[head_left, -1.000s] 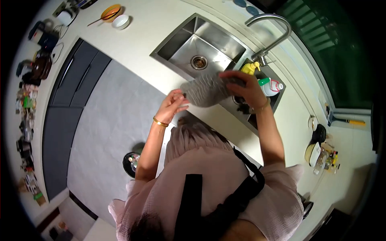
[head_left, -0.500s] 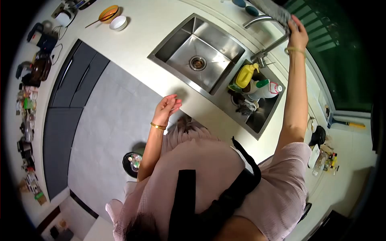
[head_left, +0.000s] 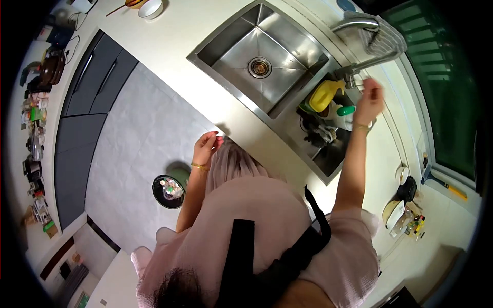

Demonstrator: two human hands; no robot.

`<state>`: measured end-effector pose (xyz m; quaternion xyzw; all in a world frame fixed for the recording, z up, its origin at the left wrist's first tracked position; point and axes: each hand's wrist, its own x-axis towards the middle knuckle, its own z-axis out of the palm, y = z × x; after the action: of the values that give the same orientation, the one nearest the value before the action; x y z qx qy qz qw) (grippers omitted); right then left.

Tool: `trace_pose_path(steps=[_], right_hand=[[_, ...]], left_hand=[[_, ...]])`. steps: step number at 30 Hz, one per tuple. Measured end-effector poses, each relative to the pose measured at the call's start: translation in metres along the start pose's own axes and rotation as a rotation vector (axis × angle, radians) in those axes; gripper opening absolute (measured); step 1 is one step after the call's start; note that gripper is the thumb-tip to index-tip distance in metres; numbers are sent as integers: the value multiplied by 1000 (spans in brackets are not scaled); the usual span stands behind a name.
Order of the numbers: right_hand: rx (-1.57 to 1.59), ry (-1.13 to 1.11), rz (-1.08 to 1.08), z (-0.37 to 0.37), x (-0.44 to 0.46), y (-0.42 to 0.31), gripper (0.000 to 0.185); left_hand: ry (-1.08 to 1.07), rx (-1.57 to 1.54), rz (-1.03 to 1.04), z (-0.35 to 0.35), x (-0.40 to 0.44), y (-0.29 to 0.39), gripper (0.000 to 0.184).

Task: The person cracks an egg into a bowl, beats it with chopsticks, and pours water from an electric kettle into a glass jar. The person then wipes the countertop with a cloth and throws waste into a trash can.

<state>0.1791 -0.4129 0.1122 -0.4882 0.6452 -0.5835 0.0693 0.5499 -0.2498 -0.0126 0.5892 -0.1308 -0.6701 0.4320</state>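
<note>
A grey striped cloth hangs draped over the curved metal tap behind the sink. My right hand is apart from the cloth, over the counter near the tap's base; motion smears its fingers. Below and left of that hand, a yellow pump bottle and a white bottle with a green cap stand in the smaller basin. My left hand hovers by the counter's front edge, in front of my skirt, its fingers loosely bent with nothing visible in them.
The large steel sink has a round drain. A white bowl and part of an orange bowl stand on the far counter. A black bin with rubbish is on the floor at my left. Kitchen items line the left counter.
My right hand has let go of the cloth and come down and toward me; the cloth now hangs on the tap. My left hand has shifted slightly down. The view has tilted.
</note>
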Motion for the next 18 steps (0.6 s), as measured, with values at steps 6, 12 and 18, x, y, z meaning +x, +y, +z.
trace_pose_path(steps=[6, 12, 18], right_hand=[[-79, -866, 225, 91, -91, 63, 18], [-161, -1055, 331, 213, -130, 152, 33], [-594, -1123, 377, 312, -151, 222, 64]], left_hand=[[225, -121, -91, -39, 7, -49, 23], [441, -146, -291, -80, 17, -83, 19], [469, -191, -394, -126, 41, -101, 20]])
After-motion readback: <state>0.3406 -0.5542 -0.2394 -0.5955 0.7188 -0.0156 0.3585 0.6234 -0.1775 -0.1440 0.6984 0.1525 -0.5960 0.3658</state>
